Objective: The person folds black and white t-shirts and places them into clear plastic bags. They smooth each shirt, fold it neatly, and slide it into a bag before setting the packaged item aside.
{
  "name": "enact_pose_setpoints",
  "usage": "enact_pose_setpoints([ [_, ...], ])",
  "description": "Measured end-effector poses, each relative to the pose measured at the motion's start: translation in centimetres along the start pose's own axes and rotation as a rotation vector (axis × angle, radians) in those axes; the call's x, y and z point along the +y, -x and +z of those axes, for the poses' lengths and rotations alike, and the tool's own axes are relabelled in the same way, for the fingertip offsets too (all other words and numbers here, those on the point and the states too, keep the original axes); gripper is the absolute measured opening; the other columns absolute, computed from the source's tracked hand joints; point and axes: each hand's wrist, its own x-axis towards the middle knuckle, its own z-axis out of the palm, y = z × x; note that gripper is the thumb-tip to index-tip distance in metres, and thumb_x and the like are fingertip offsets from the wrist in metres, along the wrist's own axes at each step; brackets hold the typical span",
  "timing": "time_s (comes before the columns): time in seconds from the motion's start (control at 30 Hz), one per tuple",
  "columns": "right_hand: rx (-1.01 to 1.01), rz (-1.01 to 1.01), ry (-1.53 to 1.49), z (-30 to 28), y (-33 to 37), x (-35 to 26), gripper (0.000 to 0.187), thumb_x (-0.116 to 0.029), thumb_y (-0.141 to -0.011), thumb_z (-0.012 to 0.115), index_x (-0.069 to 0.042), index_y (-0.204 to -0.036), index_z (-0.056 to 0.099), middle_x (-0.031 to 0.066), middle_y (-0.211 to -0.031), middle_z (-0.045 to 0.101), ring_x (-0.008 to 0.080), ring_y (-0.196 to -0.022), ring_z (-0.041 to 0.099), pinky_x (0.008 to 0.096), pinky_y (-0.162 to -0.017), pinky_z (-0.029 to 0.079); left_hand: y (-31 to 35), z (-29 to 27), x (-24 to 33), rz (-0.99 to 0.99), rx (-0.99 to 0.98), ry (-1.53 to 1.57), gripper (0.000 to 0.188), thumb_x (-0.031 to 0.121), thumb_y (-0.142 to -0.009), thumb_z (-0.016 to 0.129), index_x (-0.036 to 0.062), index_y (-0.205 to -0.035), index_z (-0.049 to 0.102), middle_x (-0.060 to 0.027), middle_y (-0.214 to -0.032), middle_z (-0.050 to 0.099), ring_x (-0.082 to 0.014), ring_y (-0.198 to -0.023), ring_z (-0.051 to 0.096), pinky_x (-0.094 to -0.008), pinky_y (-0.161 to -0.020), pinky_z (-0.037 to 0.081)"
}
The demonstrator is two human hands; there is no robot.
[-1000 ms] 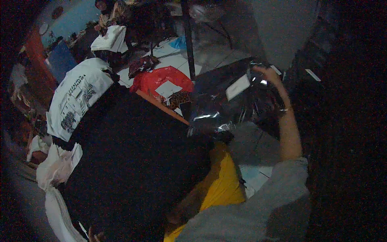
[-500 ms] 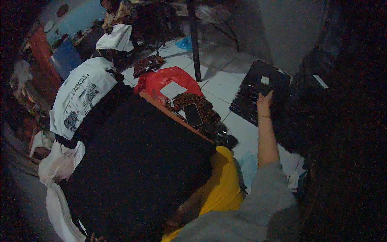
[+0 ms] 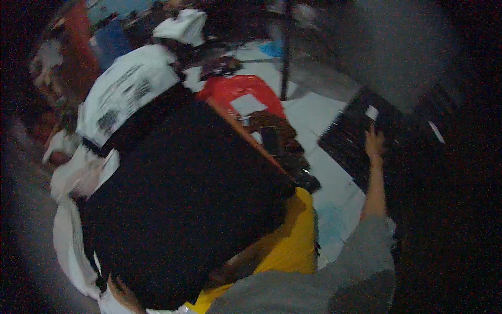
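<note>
Your right hand [image 3: 374, 142] is stretched out to the far right, its fingers resting on a flat black packet [image 3: 355, 137] that lies on the pale floor [image 3: 314, 112]. The picture is too blurred for you to tell whether the fingers are spread or curled around the packet's edge. Your grey sleeve [image 3: 361, 251] runs back from that arm toward the near edge.

Your left hand [image 3: 121, 287] sits at the near left, under the edge of a big black cloth [image 3: 183, 199] that fills the middle of the view. Only part of it shows, so you cannot tell how the fingers are set.

A yellow cloth [image 3: 293, 246] peeks out just right of the black one. A red bag [image 3: 240, 91] lies farther off. A white printed garment [image 3: 128, 86] lies at the far left, and a dark pole [image 3: 286, 52] stands beyond the bag.
</note>
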Motion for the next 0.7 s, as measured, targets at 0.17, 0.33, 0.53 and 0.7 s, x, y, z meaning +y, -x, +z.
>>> enact_pose_setpoints([
  [0.17,0.128,0.017,0.329,0.0,0.0,0.3,0.048,-0.028,-0.097,0.046,-0.024,-0.144,0.035,0.0125,-0.150,0.028,0.0384,-0.135,0.030,0.0623,-0.108,0.021,4.4,2.8,-1.9,-0.096,0.060,-0.193,0.046,0.027,-0.102,0.030,0.0009,-0.137,0.044,-0.0181,-0.144,0.039,-0.0338,-0.135,0.035,-0.0467,-0.113,0.020],
  [0.33,0.215,-0.366,-1.022,-6.4,13.7,-8.9,0.037,-0.028,-0.100,0.045,-0.003,-0.126,0.054,0.0139,-0.132,0.051,0.0254,-0.120,0.050,0.0360,-0.100,0.038,7.7,1.9,-0.8,-0.274,0.327,-0.030,0.038,0.016,-0.098,0.046,-0.0007,-0.132,0.049,-0.0206,-0.139,0.043,-0.0351,-0.129,0.041,-0.0426,-0.108,0.031],
  [0.53,0.183,-0.263,-1.040,-8.8,32.9,-17.9,0.024,-0.019,-0.096,0.055,-0.002,-0.113,0.058,0.0116,-0.114,0.058,0.0238,-0.108,0.053,0.0370,-0.092,0.042,10.2,0.9,0.0,-0.646,0.431,0.265,0.029,0.018,-0.096,0.055,-0.0006,-0.117,0.050,-0.0154,-0.106,0.054,-0.0204,-0.094,0.054,-0.0321,-0.082,0.045],
  [0.7,0.048,-0.193,-1.482,-8.8,33.8,-19.7,0.024,-0.020,-0.096,0.055,0.001,-0.108,0.058,0.0114,-0.111,0.058,0.0222,-0.108,0.052,0.0376,-0.096,0.042,9.9,-0.4,-1.7,-0.556,0.357,0.442,0.025,0.019,-0.092,0.062,-0.0011,-0.103,0.052,-0.0070,-0.085,0.057,-0.0148,-0.075,0.053,-0.0285,-0.071,0.044],
])
